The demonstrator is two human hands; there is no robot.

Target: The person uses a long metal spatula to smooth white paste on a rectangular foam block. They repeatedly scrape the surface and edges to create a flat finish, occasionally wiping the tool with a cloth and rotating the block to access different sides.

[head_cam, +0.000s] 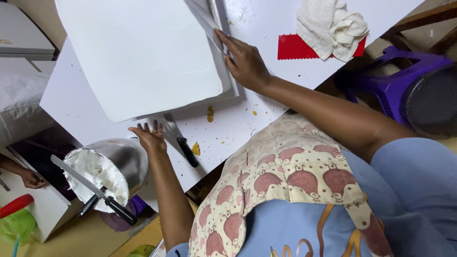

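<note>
White counter [285,62] spans the upper frame. A large white board [143,52] lies on it, upper centre. Right hand [245,62], fingers flat and extended, presses the board's right edge; nothing gripped. Left hand [150,135], open and spread, sits at the board's lower edge, touching a black-handled knife [181,140]. Steel bowl of white cream [107,169] lower left. Red scraper [297,47] and white cloth [331,26] upper right.

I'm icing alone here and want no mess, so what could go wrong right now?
The metal bowl of white icing sits at the table's edge, two tools resting across it; a bump from the left hand could tip it. The black-handled knife lies under the white slab, near that hand.
</note>
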